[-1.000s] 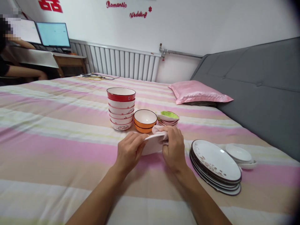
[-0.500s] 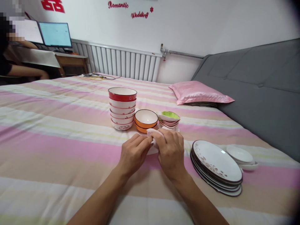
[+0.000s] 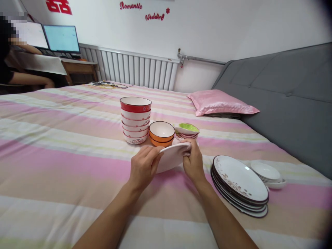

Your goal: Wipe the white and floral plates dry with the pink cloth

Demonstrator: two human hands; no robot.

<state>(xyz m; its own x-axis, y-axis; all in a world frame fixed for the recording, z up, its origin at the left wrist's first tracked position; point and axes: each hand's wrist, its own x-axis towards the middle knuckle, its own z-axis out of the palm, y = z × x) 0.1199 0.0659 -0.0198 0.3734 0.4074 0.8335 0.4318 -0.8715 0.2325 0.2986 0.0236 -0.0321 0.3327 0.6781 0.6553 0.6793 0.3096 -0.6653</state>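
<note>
My left hand (image 3: 144,165) is closed on the left rim of a white plate (image 3: 169,159), which is tilted up above the bed. My right hand (image 3: 194,162) grips a pale pinkish-white cloth (image 3: 186,148) folded over the plate's right edge. Just beyond the hands stand two nested orange bowls (image 3: 161,135) with white insides. To their left rises a stack of white bowls (image 3: 136,124) topped by a red one (image 3: 135,104). Small pink-edged dishes with a green leaf-like one (image 3: 188,128) on top sit behind my right hand, partly hidden.
A stack of dark-rimmed plates (image 3: 240,180) lies right of my hands, beside small white dishes (image 3: 267,172). A pink pillow (image 3: 223,102) rests near the grey headboard (image 3: 280,86). Cables (image 3: 111,84) lie at the bed's far edge. A person (image 3: 23,76) sits by the monitors (image 3: 61,38).
My hands have moved apart and the white plate has turned, so more of its surface shows. My right hand and the cloth have shifted to its right edge. The stacks have not moved.
</note>
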